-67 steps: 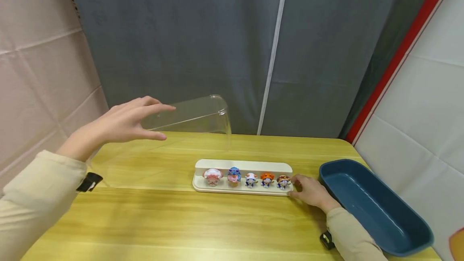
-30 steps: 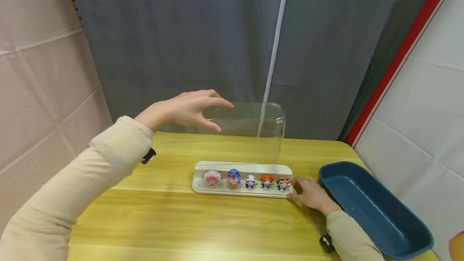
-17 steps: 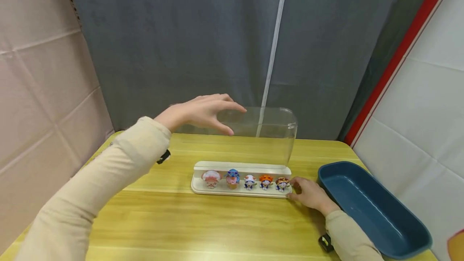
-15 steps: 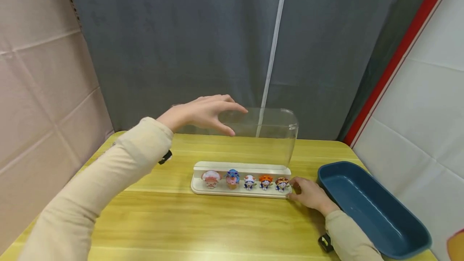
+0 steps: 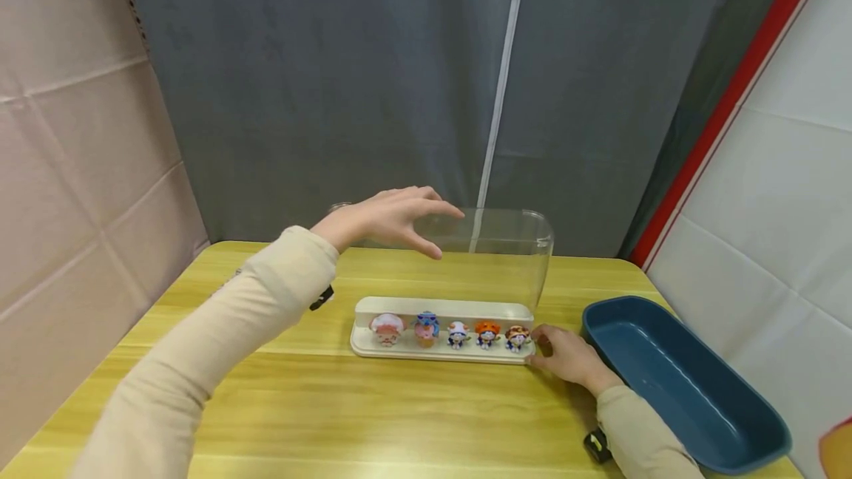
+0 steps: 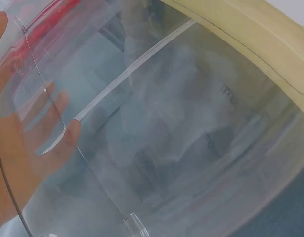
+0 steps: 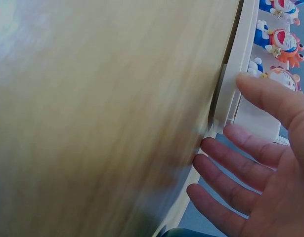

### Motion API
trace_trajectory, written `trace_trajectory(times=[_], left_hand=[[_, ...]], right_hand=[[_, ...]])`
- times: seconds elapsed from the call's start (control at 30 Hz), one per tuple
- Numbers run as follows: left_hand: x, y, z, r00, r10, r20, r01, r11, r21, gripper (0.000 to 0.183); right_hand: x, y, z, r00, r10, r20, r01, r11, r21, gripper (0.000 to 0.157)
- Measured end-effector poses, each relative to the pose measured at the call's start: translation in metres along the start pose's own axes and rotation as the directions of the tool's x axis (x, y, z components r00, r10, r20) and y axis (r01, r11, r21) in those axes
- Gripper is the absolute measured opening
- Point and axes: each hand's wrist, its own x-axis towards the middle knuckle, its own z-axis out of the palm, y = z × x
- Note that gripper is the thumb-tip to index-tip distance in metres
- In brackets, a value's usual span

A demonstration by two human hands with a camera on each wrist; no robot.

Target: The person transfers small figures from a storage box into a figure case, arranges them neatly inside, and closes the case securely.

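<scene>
My left hand (image 5: 393,219) spans a long clear plastic cover (image 5: 506,268) from above, thumb on the near side and fingers across the top. In the head view the cover is upright and overlaps the back of a white display base (image 5: 466,309). On that base several small figurines stand in a row, from a pink-and-white one (image 5: 387,330) at the left to a brown-capped one (image 5: 517,338) at the right. My right hand (image 5: 569,357) holds the base's right end. The right wrist view has the thumb (image 7: 260,91) at its front edge and the index fingertip at the corner.
A dark blue basin (image 5: 685,390) stands right of my right hand, near the forearm. The wooden table (image 5: 266,390) ends at a grey curtain (image 5: 319,80). Pale cloth walls flank both sides. An orange-yellow thing (image 5: 837,449) peeks in at the right edge.
My left hand has carried the clear cover right from the left side, levelled it, and lately lowered it slightly behind the figurines. My right hand has stayed at the base's end.
</scene>
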Motion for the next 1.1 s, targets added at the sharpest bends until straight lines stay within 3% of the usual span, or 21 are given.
trace_trajectory(times=[0.53,1.1], left_hand=[[0.012,0.002,0.026,1.0,0.015,-0.006,-0.015,1.0,0.016,0.065],[0.014,0.0,0.039,1.0,0.026,-0.006,-0.026,1.0,-0.012,0.063]], right_hand=[[-0.003,0.001,-0.001,1.0,-0.01,-0.008,0.01,1.0,0.026,0.038],[-0.004,0.001,-0.001,1.0,-0.021,-0.011,0.021,1.0,0.02,0.038]])
